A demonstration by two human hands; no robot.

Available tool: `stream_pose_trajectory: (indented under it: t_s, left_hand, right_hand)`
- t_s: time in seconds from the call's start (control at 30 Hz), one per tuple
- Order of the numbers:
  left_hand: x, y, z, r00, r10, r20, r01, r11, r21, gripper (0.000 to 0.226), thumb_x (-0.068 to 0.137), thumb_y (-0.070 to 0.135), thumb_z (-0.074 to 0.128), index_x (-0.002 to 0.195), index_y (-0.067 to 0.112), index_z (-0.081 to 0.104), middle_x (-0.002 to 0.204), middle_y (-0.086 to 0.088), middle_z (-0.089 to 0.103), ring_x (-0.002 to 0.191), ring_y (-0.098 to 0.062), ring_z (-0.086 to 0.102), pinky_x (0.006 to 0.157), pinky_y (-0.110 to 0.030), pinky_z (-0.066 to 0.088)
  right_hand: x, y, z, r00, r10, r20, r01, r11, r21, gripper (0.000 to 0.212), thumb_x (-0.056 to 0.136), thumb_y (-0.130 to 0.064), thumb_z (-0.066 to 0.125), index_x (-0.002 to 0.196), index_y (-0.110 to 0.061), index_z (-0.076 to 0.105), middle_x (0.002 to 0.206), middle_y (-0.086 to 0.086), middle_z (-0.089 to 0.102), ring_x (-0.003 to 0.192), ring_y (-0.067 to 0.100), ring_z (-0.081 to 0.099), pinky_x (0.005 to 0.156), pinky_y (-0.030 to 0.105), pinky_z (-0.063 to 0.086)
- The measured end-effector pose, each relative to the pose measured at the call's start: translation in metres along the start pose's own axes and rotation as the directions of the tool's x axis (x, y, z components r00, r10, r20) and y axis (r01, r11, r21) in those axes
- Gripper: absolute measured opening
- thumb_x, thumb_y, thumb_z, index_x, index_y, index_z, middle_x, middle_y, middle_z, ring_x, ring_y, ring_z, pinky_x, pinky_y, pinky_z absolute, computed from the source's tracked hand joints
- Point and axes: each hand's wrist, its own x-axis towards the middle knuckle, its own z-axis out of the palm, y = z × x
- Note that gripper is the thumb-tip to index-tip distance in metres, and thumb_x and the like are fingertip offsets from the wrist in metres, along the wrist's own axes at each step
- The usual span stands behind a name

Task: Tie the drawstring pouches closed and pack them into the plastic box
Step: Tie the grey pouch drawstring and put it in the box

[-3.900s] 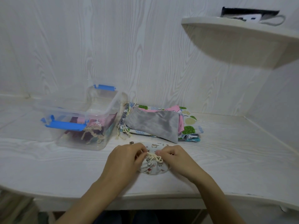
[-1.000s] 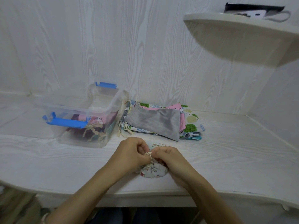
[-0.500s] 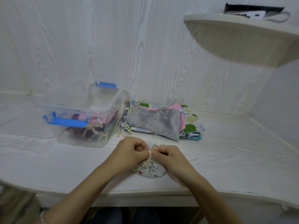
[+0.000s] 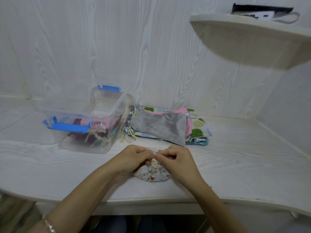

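1. Printed drawstring pouch (image 4: 151,176): pale fabric with small coloured figures. The mouth is gathered. It lies on the worktop close to the front edge, about mid-width, and its far part is hidden under the hands.
2. Drawstring (image 4: 154,165): cream cord, bunched in loops at the gathered mouth and running up to the fingertips.
3. Left hand (image 4: 133,158): fingers curled, thumb and forefinger pinching the drawstring just above the pouch mouth. The hand covers the pouch's left side.
4. Right hand (image 4: 175,159): fingers curled, pinching the same drawstring. Its fingertips meet those of the left hand.
5. Plastic box (image 4: 84,146): clear and open-topped. One blue latch (image 4: 67,127) is on the near end and one is on the far end. It stands left of the pouch and farther back, apart from it.
6. Tied pouches (image 4: 96,133): maroon, pink and teal, with knotted cream cords. They lie inside the box and show through its wall.
7. Stack of flat pouches (image 4: 196,132): just beside the box on its right, toward the back edge. A grey pouch (image 4: 159,126) lies on top, with pink and green-leaf prints beneath. Cord ends trail at the stack's left side.
8. Worktop (image 4: 244,157): pale wood grain with a curved front edge.
9. Corner shelf (image 4: 252,41): upper right on the wall. It carries a dark flat item (image 4: 260,10) that cannot be identified.
10. Bracelet (image 4: 48,226): on the left wrist.
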Motion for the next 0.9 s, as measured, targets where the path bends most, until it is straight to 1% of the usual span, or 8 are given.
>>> stream_pose_trajectory:
  t_s: [0.17, 0.33, 0.5, 0.67, 0.73, 0.8, 0.83, 0.9]
  left_hand:
    - [0.001, -0.001, -0.006, 0.998, 0.031, 0.062, -0.030, 0.999, -0.016, 0.020, 0.086, 0.014, 0.067, 0.098, -0.001, 0.072, 0.079, -0.013, 0.071, 0.066, -0.014, 0.064, 0.058, -0.020, 0.052]
    - [0.006, -0.003, -0.020, 0.999, 0.049, 0.001, -0.049, 0.994, 0.093, 0.011, 0.085, 0.008, 0.068, 0.094, 0.010, 0.074, 0.090, -0.011, 0.075, 0.081, -0.017, 0.069, 0.081, -0.032, 0.055]
    - [0.005, -0.009, -0.023, 0.997, 0.074, 0.012, -0.075, 0.974, 0.216, 0.012, 0.088, 0.009, 0.066, 0.096, 0.011, 0.074, 0.085, -0.006, 0.075, 0.070, -0.008, 0.068, 0.062, -0.016, 0.050]
    - [0.010, -0.011, -0.019, 0.988, 0.151, -0.032, -0.142, 0.972, 0.188, 0.011, 0.086, 0.011, 0.068, 0.096, 0.011, 0.072, 0.079, -0.005, 0.073, 0.066, -0.009, 0.065, 0.062, -0.021, 0.052]
    - [0.010, -0.008, -0.018, 0.920, 0.318, -0.227, -0.233, 0.913, 0.335, 0.011, 0.085, 0.022, 0.070, 0.091, 0.013, 0.068, 0.072, 0.000, 0.065, 0.061, -0.008, 0.058, 0.062, -0.022, 0.047]
    - [0.004, -0.002, -0.019, 0.820, 0.462, -0.336, -0.240, 0.813, 0.531, 0.037, 0.089, 0.037, 0.062, 0.068, 0.007, 0.061, 0.053, 0.007, 0.051, 0.047, -0.004, 0.043, 0.051, -0.017, 0.036]
    - [0.000, 0.003, -0.019, 0.862, 0.405, -0.306, -0.189, 0.816, 0.546, 0.053, 0.093, 0.046, 0.052, 0.061, 0.004, 0.059, 0.049, 0.007, 0.048, 0.042, -0.004, 0.039, 0.047, -0.017, 0.033]
    - [-0.009, 0.017, -0.019, 0.996, 0.000, -0.086, 0.032, 0.928, 0.371, 0.078, 0.093, 0.063, 0.025, 0.071, 0.003, 0.069, 0.060, 0.001, 0.065, 0.044, -0.007, 0.050, 0.046, -0.017, 0.038]
  right_hand:
    - [0.005, 0.001, -0.007, 0.994, -0.065, 0.084, 0.085, 0.960, -0.268, 0.009, 0.088, -0.019, 0.068, 0.087, -0.018, 0.077, 0.072, -0.010, 0.055, 0.073, -0.004, 0.054, 0.064, 0.010, 0.037]
    - [0.006, 0.005, -0.023, 0.991, -0.061, 0.123, 0.102, 0.928, -0.358, 0.010, 0.092, -0.022, 0.063, 0.088, -0.019, 0.072, 0.077, -0.011, 0.052, 0.071, -0.007, 0.048, 0.065, 0.010, 0.036]
    - [0.002, 0.005, -0.025, 0.977, -0.026, 0.212, 0.115, 0.899, -0.422, 0.010, 0.094, -0.027, 0.058, 0.090, -0.024, 0.067, 0.088, -0.009, 0.057, 0.078, 0.002, 0.050, 0.069, 0.015, 0.038]
    - [0.005, 0.000, -0.018, 0.910, 0.058, 0.410, -0.010, 0.993, -0.118, 0.032, 0.084, -0.036, 0.071, 0.113, -0.034, 0.058, 0.098, -0.010, 0.066, 0.086, 0.000, 0.063, 0.070, 0.016, 0.047]
    - [0.012, 0.000, -0.015, 0.933, -0.001, 0.360, 0.075, 0.979, -0.191, 0.024, 0.085, -0.032, 0.071, 0.108, -0.030, 0.063, 0.095, -0.010, 0.067, 0.081, -0.002, 0.061, 0.067, 0.015, 0.047]
    - [0.020, -0.003, -0.017, 0.965, -0.035, 0.258, 0.083, 0.981, -0.178, 0.016, 0.087, -0.027, 0.070, 0.102, -0.024, 0.067, 0.092, -0.009, 0.066, 0.077, -0.003, 0.060, 0.065, 0.014, 0.047]
    - [0.024, -0.007, -0.019, 0.978, -0.052, 0.203, 0.083, 0.985, -0.148, 0.015, 0.086, -0.024, 0.071, 0.100, -0.022, 0.068, 0.091, -0.009, 0.066, 0.076, -0.004, 0.060, 0.064, 0.013, 0.047]
    - [0.031, -0.018, -0.025, 0.988, -0.114, 0.100, 0.123, 0.988, -0.097, 0.013, 0.084, -0.019, 0.074, 0.095, -0.022, 0.068, 0.087, -0.010, 0.066, 0.074, -0.004, 0.059, 0.064, 0.012, 0.046]
